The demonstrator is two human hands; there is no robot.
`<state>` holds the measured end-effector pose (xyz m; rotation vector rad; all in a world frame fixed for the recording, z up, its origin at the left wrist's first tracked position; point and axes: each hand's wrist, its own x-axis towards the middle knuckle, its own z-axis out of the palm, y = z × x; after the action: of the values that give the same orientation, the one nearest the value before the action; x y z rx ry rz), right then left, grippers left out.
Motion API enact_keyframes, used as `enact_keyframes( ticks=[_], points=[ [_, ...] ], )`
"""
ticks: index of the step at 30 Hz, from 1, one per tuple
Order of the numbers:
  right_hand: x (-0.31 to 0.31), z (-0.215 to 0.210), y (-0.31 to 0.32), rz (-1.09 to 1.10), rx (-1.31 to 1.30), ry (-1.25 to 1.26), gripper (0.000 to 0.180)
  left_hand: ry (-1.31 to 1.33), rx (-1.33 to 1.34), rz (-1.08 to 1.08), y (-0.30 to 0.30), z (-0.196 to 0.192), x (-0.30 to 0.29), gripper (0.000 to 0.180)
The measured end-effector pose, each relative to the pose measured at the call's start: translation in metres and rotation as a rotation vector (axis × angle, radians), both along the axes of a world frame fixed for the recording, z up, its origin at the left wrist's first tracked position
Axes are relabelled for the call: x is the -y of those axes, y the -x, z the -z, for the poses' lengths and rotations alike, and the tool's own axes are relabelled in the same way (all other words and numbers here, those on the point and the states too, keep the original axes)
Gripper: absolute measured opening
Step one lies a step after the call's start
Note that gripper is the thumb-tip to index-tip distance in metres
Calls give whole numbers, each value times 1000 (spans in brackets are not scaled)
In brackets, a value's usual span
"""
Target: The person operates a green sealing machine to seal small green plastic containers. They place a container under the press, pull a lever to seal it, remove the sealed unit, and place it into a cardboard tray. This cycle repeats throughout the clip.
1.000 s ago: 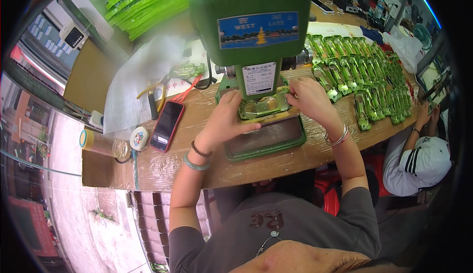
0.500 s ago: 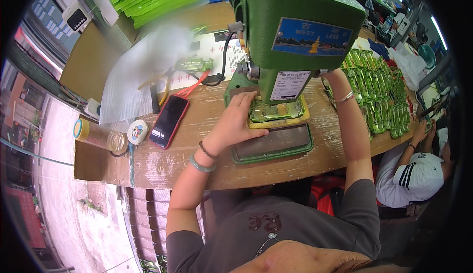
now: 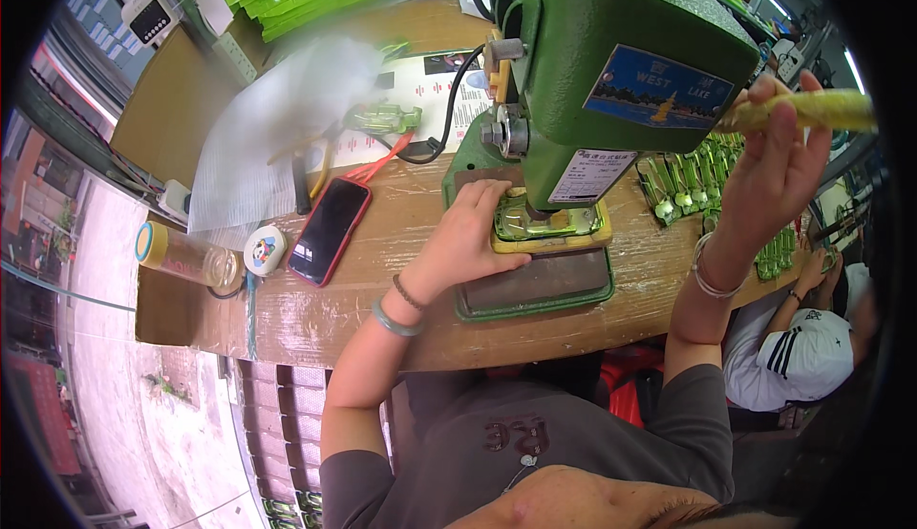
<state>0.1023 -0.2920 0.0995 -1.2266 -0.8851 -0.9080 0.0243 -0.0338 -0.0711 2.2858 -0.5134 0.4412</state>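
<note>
A green bench drill press (image 3: 630, 13) stands before me, its lower end directly above a clear green plastic piece (image 3: 521, 226). That piece sits in a yellow-edged holder (image 3: 578, 240) on the press's base plate (image 3: 535, 281). My left hand (image 3: 468, 233) grips the holder's left end, thumb along the near edge and fingers on the far side. Raised at the right of the press, my right hand (image 3: 778, 152) has its fingers around a yellow-green lever handle (image 3: 836, 111). The drill's tip is hidden by the press and the piece.
Rows of green plastic pieces (image 3: 683, 180) lie to the right. A red-cased phone (image 3: 330, 231), round white case (image 3: 265, 249), yellow-lidded bottle (image 3: 181, 254) and cloudy plastic sheet (image 3: 277, 128) lie left. A co-worker (image 3: 807, 348) in white sits at far right.
My right hand has come up from low beside the press to the lever handle, now in sight. My left hand stays on the holder. The view has shifted slightly.
</note>
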Motion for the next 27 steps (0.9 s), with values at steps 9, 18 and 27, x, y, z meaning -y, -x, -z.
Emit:
enact_keyframes(
  ticks=[9,18,27],
  points=[
    [3,18,15,-13,28,-43,34,15,-5,6,0,-2,0,89],
    [-3,82,61,138,-16,-163,37,5,3,5,2,-3,1,89],
    [5,8,18,-3,-142,32,37,-44,-34,12,2,-10,-5,88]
  ],
)
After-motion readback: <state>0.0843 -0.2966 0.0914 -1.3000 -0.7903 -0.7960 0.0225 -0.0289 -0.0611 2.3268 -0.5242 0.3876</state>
